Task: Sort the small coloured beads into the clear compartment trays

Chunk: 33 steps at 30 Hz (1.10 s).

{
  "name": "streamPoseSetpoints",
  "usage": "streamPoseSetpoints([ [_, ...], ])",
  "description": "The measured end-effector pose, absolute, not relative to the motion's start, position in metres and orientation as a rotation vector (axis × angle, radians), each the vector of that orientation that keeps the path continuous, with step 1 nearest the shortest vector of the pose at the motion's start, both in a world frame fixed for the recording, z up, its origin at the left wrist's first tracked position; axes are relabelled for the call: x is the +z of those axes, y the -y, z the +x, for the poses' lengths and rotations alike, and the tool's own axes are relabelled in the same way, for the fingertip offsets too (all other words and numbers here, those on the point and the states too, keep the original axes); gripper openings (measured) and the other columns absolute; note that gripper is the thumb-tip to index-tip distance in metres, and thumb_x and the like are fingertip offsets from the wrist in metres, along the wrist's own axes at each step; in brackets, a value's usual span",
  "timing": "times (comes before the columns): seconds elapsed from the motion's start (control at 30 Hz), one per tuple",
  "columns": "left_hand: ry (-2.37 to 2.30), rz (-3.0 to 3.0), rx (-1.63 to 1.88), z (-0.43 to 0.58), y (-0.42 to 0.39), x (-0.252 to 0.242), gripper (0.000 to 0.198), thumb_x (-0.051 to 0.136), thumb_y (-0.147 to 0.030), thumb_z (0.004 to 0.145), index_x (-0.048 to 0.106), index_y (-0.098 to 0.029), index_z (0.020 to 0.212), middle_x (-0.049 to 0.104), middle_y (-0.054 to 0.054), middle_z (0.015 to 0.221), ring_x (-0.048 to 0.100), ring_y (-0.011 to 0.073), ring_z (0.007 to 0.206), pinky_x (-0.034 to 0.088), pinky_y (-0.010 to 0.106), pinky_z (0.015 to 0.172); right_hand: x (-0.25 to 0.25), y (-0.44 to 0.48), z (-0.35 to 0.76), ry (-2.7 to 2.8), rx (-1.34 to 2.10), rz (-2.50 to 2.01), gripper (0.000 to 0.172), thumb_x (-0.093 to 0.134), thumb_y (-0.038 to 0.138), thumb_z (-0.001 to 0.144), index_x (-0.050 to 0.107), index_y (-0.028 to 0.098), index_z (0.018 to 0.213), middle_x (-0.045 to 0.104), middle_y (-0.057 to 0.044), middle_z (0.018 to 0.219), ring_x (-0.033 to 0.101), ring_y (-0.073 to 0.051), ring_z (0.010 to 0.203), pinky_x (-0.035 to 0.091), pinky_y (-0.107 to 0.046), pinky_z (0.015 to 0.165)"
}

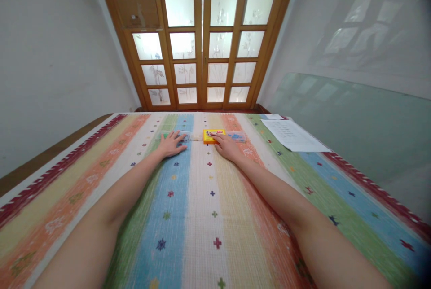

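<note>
My left hand (171,144) lies with fingers spread across a clear plastic container (187,137), which has something green (165,135) at its left end. My right hand (227,145) reaches over a small yellow box (208,139) with dark and red print. Its fingers stretch out over the box's top right part and its thumb is by the front edge. Just beyond the right hand is another clear container (241,136) holding blue pieces. A small pale item (196,137) sits between the left container and the yellow box; its kind is too small to tell.
A striped, patterned cloth (198,217) covers the table. White printed sheets (292,135) lie at the right edge. Behind the table stand wooden doors (202,69) with frosted panes. A pale glass-like panel (353,127) leans by the right wall.
</note>
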<state>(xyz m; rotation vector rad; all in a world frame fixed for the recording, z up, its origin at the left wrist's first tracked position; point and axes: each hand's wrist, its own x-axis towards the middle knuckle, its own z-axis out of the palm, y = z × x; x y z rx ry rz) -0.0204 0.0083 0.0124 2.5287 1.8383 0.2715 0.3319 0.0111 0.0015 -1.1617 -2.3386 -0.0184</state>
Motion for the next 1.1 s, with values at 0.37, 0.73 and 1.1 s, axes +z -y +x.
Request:
streamPoseSetpoints([
  [0.37, -1.829, 2.546, 0.244, -0.022, -0.009, 0.007, 0.077, 0.048, -0.074, 0.097, 0.033, -0.042, 0.166, 0.021, 0.010, 0.177, 0.016, 0.0437, 0.162, 0.008, 0.078, 0.122, -0.002, -0.016, 0.330, 2.316, -0.002, -1.172, 0.043, 0.056, 0.022, 0.099, 0.066, 0.021, 0.141, 0.062, -0.010, 0.148, 0.055, -0.028, 0.139, 0.041, -0.047, 0.121],
  [0.73, -1.922, 2.520, 0.282, -0.015, -0.002, 0.002, 0.071, 0.041, -0.070, 0.101, 0.034, -0.040, 0.166, 0.023, 0.005, 0.177, 0.017, 0.0374, 0.163, 0.007, 0.071, 0.127, -0.001, -0.016, 0.332, 2.337, -0.012, -1.148, 0.048, 0.057, 0.021, 0.097, 0.063, 0.021, 0.145, 0.061, -0.010, 0.151, 0.054, -0.027, 0.140, 0.039, -0.045, 0.122],
  [1.1, -2.503, 1.975, 0.836, -0.041, -0.010, -0.004, 0.063, 0.048, -0.052, 0.101, 0.054, -0.016, 0.152, 0.044, 0.019, 0.164, 0.039, 0.0379, 0.152, 0.029, 0.059, 0.124, 0.000, -0.022, 0.357, 2.184, -0.092, -1.615, 0.051, 0.054, 0.048, 0.102, 0.062, 0.021, 0.145, 0.056, -0.016, 0.152, 0.050, -0.035, 0.138, 0.034, -0.054, 0.120],
])
